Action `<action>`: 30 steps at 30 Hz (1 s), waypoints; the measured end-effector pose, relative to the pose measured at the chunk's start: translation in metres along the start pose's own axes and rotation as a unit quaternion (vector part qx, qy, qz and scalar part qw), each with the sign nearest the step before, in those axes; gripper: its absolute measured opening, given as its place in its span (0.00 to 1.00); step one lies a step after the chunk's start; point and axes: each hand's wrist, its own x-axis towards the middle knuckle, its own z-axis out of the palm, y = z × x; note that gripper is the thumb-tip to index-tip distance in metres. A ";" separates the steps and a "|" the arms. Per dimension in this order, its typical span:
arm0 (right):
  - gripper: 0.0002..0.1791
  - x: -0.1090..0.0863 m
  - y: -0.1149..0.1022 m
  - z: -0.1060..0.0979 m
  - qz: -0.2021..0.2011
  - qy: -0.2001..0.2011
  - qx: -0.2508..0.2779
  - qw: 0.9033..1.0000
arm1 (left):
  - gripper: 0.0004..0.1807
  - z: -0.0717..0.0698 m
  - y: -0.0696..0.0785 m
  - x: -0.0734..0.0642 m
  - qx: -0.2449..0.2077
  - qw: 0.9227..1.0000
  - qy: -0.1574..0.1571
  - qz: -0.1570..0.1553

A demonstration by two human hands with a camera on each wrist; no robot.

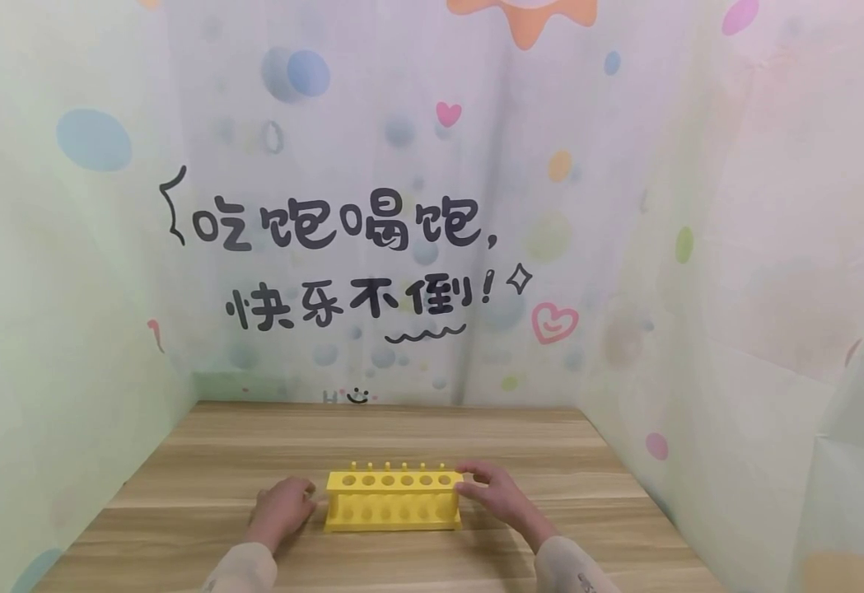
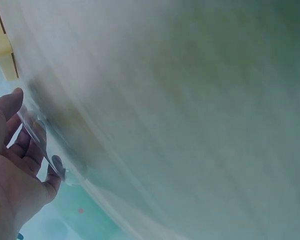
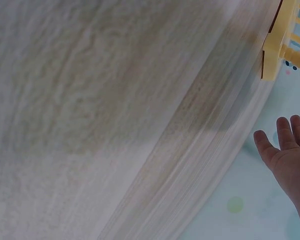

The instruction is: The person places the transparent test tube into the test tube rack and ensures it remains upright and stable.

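Currently, left hand (image 1: 283, 506) half-curled near left end of yellow rack (image 1: 394, 489), any hold unclear; right hand (image 1: 500, 494) fingers spread, empty, beside right end.

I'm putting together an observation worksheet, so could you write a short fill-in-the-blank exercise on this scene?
1. The rack is coloured ___.
2. Its top has a row of ___ round holes.
3. In the head view, the hand whose fingertips overlap the rack's end is the person's ___ one.

Missing words: yellow; six; right.
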 end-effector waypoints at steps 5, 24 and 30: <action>0.22 0.002 0.007 -0.001 0.004 -0.005 -0.006 1.000 | 0.13 -0.007 0.000 0.000 -0.004 1.000 0.014 0.004; 0.21 0.000 -0.004 0.000 0.006 -0.003 0.000 1.000 | 0.16 -0.039 0.008 0.017 -0.150 0.988 0.048 -0.009; 0.21 0.000 -0.002 0.000 0.009 -0.003 -0.002 1.000 | 0.18 -0.049 0.017 0.023 -0.176 0.983 0.049 -0.007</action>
